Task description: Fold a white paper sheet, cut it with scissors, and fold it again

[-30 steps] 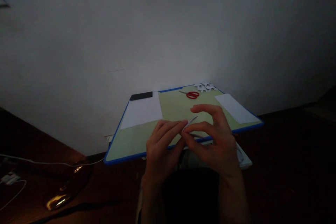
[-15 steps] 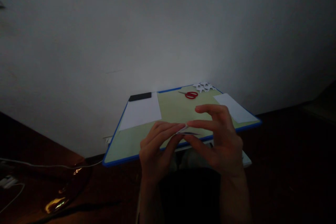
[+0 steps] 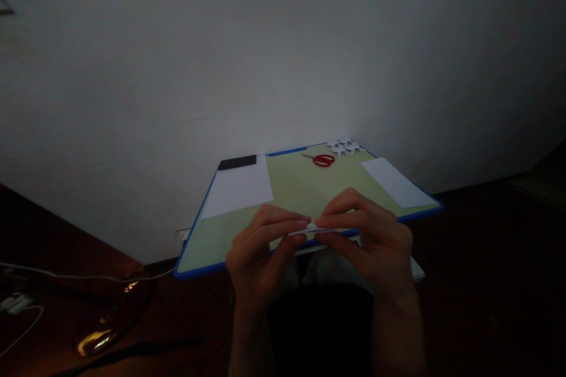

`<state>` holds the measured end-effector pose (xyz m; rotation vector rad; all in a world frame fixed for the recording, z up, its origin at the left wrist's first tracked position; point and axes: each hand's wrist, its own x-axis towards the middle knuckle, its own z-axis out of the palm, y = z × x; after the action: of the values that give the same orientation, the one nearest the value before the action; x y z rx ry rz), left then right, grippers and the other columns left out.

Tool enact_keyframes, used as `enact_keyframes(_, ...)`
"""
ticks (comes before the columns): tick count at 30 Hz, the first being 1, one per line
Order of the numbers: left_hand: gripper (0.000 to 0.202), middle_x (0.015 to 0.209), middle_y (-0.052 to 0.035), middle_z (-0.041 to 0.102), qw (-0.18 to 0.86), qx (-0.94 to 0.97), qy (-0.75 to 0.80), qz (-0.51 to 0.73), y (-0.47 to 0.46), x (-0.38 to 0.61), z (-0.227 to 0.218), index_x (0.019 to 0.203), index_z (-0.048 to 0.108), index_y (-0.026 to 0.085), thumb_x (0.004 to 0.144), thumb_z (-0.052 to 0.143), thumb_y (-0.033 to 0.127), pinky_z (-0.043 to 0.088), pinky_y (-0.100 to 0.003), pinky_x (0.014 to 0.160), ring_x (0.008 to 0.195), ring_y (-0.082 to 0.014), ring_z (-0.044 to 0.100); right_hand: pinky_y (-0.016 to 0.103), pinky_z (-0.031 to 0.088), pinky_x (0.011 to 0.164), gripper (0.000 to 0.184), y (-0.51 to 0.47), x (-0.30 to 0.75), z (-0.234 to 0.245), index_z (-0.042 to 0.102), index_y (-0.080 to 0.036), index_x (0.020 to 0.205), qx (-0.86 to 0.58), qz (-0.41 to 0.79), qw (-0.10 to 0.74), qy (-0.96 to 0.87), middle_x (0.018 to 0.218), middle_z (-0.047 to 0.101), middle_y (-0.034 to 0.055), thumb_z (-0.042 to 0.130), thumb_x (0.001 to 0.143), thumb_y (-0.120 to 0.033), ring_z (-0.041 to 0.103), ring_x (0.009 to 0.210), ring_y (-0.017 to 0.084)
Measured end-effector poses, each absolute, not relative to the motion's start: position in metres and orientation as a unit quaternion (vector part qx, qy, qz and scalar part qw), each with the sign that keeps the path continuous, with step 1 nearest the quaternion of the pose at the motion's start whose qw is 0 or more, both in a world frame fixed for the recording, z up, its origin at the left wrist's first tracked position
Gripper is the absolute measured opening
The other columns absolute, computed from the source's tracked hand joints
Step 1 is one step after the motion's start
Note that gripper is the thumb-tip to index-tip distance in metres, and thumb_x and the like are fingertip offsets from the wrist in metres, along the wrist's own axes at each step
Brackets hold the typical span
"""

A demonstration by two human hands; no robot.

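Note:
A small folded piece of white paper (image 3: 313, 228) is held in the air just above the near edge of the table (image 3: 305, 182). My left hand (image 3: 265, 250) pinches its left end between thumb and fingers. From the other side, my right hand (image 3: 369, 241) pinches the right end the same way. The fingertips of both hands almost meet and cover much of the paper, so its exact folds are hard to make out in the dim light.
Red-handled scissors (image 3: 323, 160) lie toward the back of the table, beside several folded white paper pieces (image 3: 345, 146). A white sheet (image 3: 239, 191) with a dark flat object (image 3: 237, 162) on it is at left; another sheet (image 3: 398, 182) lies at right. Behind stands a wall (image 3: 283, 59).
My right fingers, raised and spread before, have come down onto the paper. The paper's upper flap, lifted earlier, now lies flatter. My left hand has shifted slightly left.

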<state>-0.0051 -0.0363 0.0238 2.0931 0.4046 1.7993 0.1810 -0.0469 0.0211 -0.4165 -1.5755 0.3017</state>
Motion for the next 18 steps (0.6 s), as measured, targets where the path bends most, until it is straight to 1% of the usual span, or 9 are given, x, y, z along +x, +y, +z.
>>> enact_keyframes(5,0.025,0.102,-0.0048,0.081,0.184,0.745,0.121,0.63,-0.037,-0.004,0.027,0.111,0.081,0.021,0.094,0.073,0.004,0.056,-0.037,0.077,0.09,-0.0191,0.073,0.034,0.053,0.071,0.038,-0.046,0.179,0.02,0.079,-0.025,0.113,-0.172,0.168,0.67,-0.702,0.095,0.072,-0.0001,0.084,0.084,-0.001,0.067,0.085,0.017)
enact_keyframes(11,0.021,0.099,-0.0052,0.082,0.17,0.733,0.126,0.646,-0.038,-0.002,0.023,0.107,0.082,0.021,0.094,0.072,0.007,0.055,-0.039,0.077,0.087,-0.0202,0.071,0.032,0.05,0.066,0.033,-0.046,0.175,0.019,0.082,-0.024,0.106,-0.158,0.162,0.685,-0.692,0.088,0.072,-0.0002,0.084,0.083,0.0,0.066,0.077,0.016)
enact_keyframes(15,0.02,0.097,-0.0047,0.081,0.155,0.709,0.131,0.676,-0.037,0.002,0.019,0.106,0.082,0.021,0.094,0.072,0.007,0.055,-0.037,0.076,0.085,-0.0191,0.071,0.033,0.05,0.067,0.03,-0.047,0.171,0.021,0.082,-0.026,0.11,-0.171,0.172,0.681,-0.691,0.087,0.07,-0.0001,0.08,0.089,-0.004,0.064,0.079,0.016)
enact_keyframes(18,0.019,0.096,-0.0037,0.08,0.152,0.681,0.141,0.702,-0.037,0.005,0.018,0.107,0.081,0.023,0.095,0.072,0.011,0.056,-0.035,0.075,0.085,-0.0185,0.071,0.033,0.05,0.069,0.025,-0.048,0.17,0.023,0.081,-0.027,0.114,-0.195,0.166,0.67,-0.697,0.088,0.069,0.0005,0.075,0.096,-0.009,0.063,0.082,0.016)
